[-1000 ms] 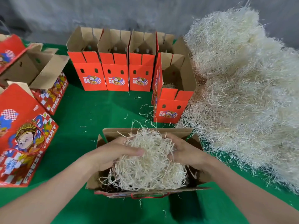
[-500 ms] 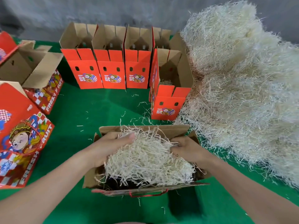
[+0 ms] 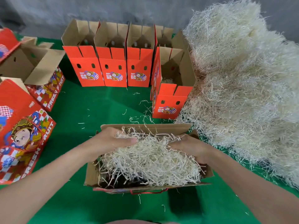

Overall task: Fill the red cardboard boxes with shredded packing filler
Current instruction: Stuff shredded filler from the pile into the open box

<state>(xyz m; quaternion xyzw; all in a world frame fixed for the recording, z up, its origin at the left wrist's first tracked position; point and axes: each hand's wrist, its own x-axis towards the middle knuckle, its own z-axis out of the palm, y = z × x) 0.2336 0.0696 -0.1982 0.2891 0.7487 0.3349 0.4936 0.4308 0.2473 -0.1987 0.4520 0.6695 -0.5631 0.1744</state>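
Far to the left of the left hand, a printed red box (image 3: 24, 135) with a cartoon figure was laid on the green surface (image 3: 97, 107). Just beyond it, an opened box (image 3: 32, 65) was turned with its brown flaps spread. Beyond the hands, a row of three upright red boxes (image 3: 113, 68) was set side by side, flaps raised.

The left hand (image 3: 111, 141) was laid flat on the shredded filler (image 3: 150, 159), its fingers stretched out and pressed onto the strands — nothing was gripped. That filler was heaped inside the open box (image 3: 90, 175) directly under both hands, mounded above the rim, with a dark gap left along the near wall. The right hand (image 3: 191, 146) was pressed on the right end of the same mound. Its fingers were extended towards the left hand and partly veiled by loose strands, and no grip was seen.

Beyond the right hand, a single upright red box (image 3: 169, 97) was stood with a little filler at its bottom. It was touched by the large heap of filler (image 3: 242, 86) — piled high to the right of the right hand. Stray strands (image 3: 145, 110) were scattered between the hands and the far boxes.
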